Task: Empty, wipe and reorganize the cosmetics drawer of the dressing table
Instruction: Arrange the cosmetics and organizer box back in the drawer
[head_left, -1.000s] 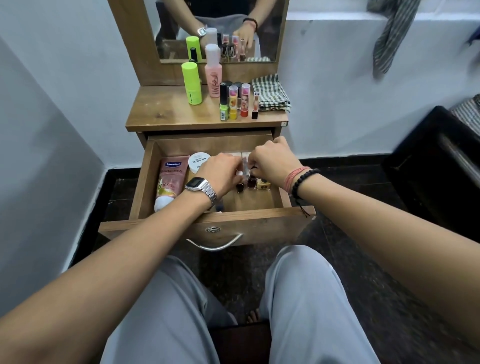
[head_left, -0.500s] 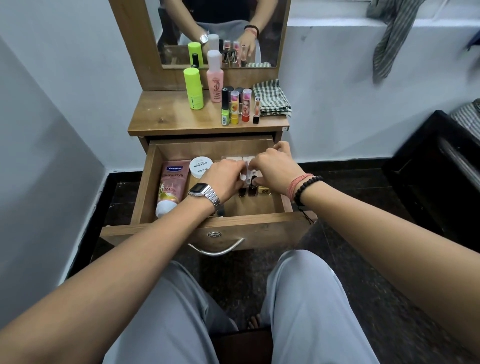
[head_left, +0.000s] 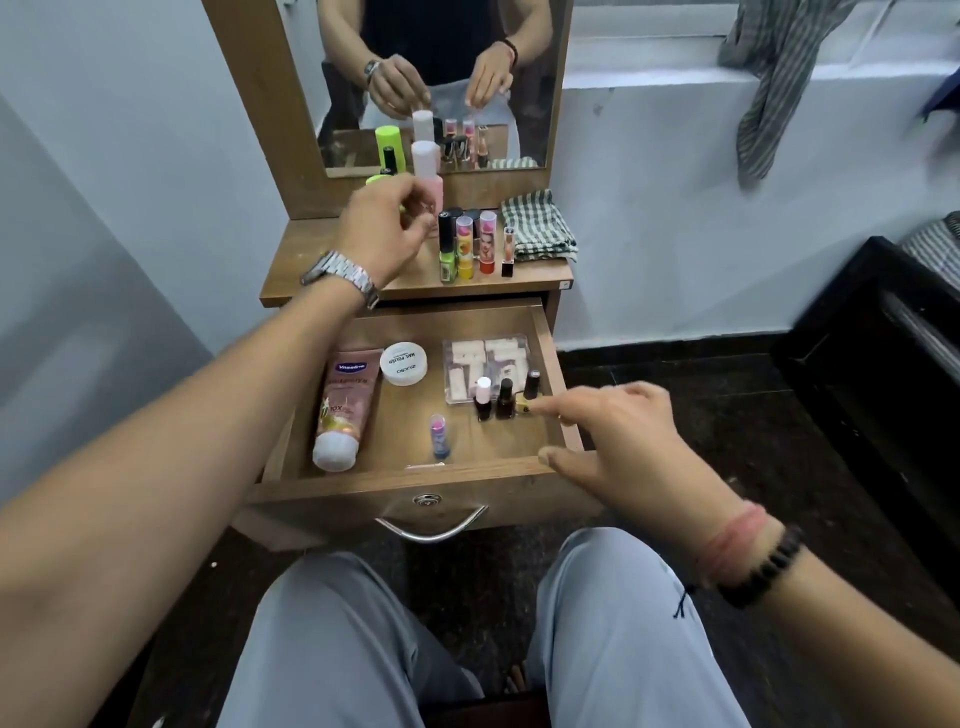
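So the drawer (head_left: 415, 478) is pulled right out over the person's knees and it's still got stuff in it; a pink Vaseline tube (head_left: 344, 408) lies along the left side, a white nail polish remover tub (head_left: 403, 363) sits just beside its top end, a clear plastic box (head_left: 485, 366) of pale strips is at the back right, and three nail polish bottles (head_left: 503, 399) stand in a row touching its front edge; a little blue-and-pink lip balm (head_left: 439, 435) lies on its own near the front.

Left hand (head_left: 382, 228) is up over the tabletop (head_left: 322, 260), fingers curled in towards the thumb; can't tell if it's pinching anything, too blurry; it blocks most of the green bottle (head_left: 375, 180) and part of the pink bottle (head_left: 431, 176).

Right hand (head_left: 618, 441) hovers at the drawer's right front corner, fingers loosely spread, index tip just by the yellow-labelled bottle; holding nothing.

Also on top: a cluster of small tubes and polishes (head_left: 470, 244), with a folded checked cloth (head_left: 537, 226) next to them; mirror (head_left: 436, 78) behind shows both hands; a striped cloth (head_left: 774, 78) hangs off the ledge on the right.
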